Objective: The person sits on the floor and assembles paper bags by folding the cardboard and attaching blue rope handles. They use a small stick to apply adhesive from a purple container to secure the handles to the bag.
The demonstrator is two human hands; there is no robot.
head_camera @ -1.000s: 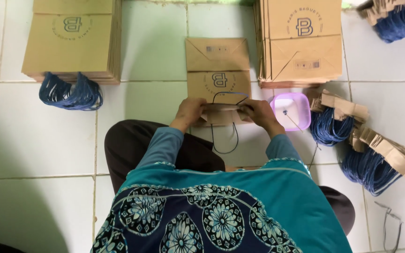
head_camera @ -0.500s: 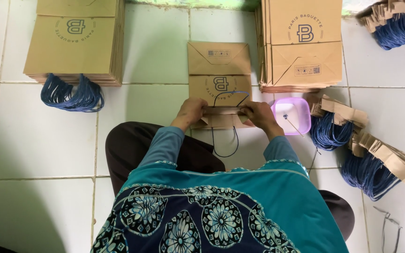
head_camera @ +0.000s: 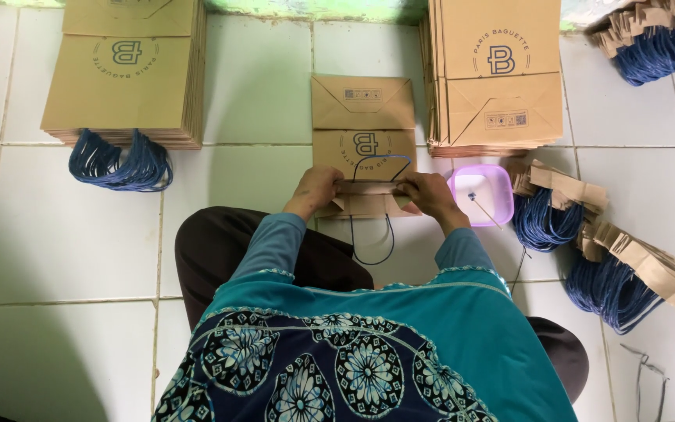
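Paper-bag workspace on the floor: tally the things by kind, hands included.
Bag stacks: 2
Single flat bag: 1
Blue cord handle bundles: 4
Purple tray: 1
Hands, left hand and right hand: 2
Total: 10

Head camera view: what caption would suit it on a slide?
Seated on white tiles, both hands, left and right, press a flat brown paper bag among bag stacks.
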